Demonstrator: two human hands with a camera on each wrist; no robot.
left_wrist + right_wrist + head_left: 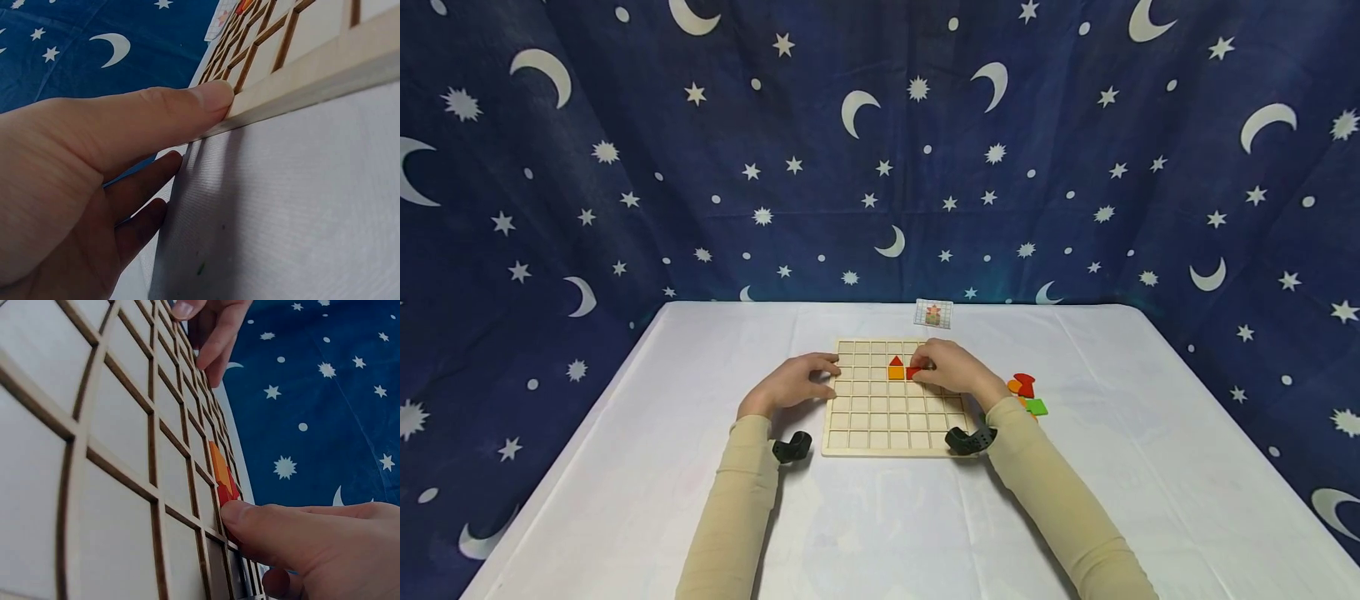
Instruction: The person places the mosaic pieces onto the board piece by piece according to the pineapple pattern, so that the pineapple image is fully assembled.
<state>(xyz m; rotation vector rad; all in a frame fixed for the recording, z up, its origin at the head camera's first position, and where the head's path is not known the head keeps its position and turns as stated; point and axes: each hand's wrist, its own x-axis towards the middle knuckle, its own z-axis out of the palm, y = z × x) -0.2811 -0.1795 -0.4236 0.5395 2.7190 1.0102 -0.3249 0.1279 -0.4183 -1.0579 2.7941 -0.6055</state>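
A wooden grid board (880, 421) lies on the white table. My left hand (793, 382) rests at its left edge, fingers spread; in the left wrist view the thumb (212, 97) touches the rim. Over the upper right of the board, my right hand (955, 367) pinches a red tile (912, 373), whose full shape is hidden by the fingers. Just left of that tile, an orange square tile (897, 373) sits in a cell, with a red triangle tile (897, 361) in the cell above. The right wrist view shows the thumb (237, 512) against the red tile.
Right of the board, partly behind the right forearm, lies a loose group of tiles: a red piece (1025, 385), a green one (1037, 407) and some orange ones. A small pattern card (933, 314) lies beyond the board, near the starry curtain (895, 192).
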